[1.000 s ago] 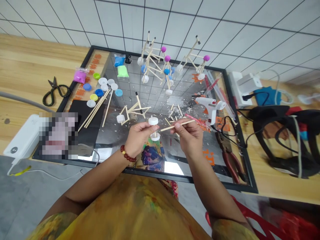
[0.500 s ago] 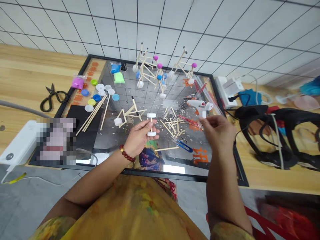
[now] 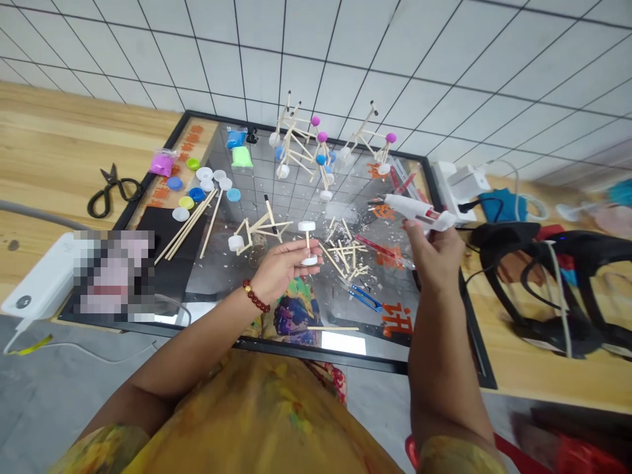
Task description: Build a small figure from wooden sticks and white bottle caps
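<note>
My left hand [image 3: 286,264] pinches a pair of white bottle-cap wheels [image 3: 307,226] joined by a short wooden stick, held upright above the glass board. At the right, my right hand [image 3: 437,253] is closed around the handle of a white glue gun [image 3: 412,208], whose nozzle points left. Just left of the held wheels lies a stick frame [image 3: 257,227] with a white cap and black-tipped ends. Cut wooden sticks [image 3: 345,253] are scattered between my hands, and a blue-handled cutter [image 3: 364,297] lies in front of them.
Several stick models with caps and pink balls [image 3: 301,145] stand by the tiled wall. Coloured bottle caps [image 3: 197,194], long sticks [image 3: 190,227] and clay packets [image 3: 241,156] lie left. Black scissors [image 3: 106,194] and a white power bank [image 3: 44,273] flank the board; a power strip [image 3: 447,184] stands right.
My right hand has closed on the glue gun and raised it, turning its nozzle left. The wheels in my left hand stay held, slightly tilted, and the view has shifted a little.
</note>
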Tool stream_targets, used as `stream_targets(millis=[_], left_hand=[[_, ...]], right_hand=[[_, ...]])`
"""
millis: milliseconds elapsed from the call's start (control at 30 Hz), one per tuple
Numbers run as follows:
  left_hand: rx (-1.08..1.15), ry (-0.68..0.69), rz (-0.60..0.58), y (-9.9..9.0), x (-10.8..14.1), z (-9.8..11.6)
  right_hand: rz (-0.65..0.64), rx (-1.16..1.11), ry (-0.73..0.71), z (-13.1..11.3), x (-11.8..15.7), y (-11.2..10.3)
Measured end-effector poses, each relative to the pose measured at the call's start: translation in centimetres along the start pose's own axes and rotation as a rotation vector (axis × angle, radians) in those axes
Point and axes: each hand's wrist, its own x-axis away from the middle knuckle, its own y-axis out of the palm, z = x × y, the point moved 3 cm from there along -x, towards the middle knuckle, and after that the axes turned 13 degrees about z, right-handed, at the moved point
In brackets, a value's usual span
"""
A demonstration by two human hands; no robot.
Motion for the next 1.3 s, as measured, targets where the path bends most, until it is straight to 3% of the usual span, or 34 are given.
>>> stream_targets(millis=[167, 367, 667, 867, 1300], left_hand=[[-0.01, 0.01, 0.008, 0.0, 0.0, -0.2], [0.049, 0.065, 0.071, -0.2, -0.7, -0.8], [-0.05, 0.176, 0.018, -0.6, -0.7, -0.8], [-0.068, 0.172, -0.005, -0.5, -0.5, -0.8], [-0.16, 0.205, -0.011, -0.6, -0.6, -1.1]], right_hand=[[-0.315, -0.299, 0.027, -3.5, 2.9, -0.3], [-0.558, -0.31, -0.167, -4.5, 5.5, -0.5], [-0.498, -0.22, -0.332, -4.0, 6.9, 0.5], [-0.435, -0.149, -0.436, -4.0, 6.8, 0.5], [-0.37, -0.156, -0.459, -3.4, 6.4, 0.4]])
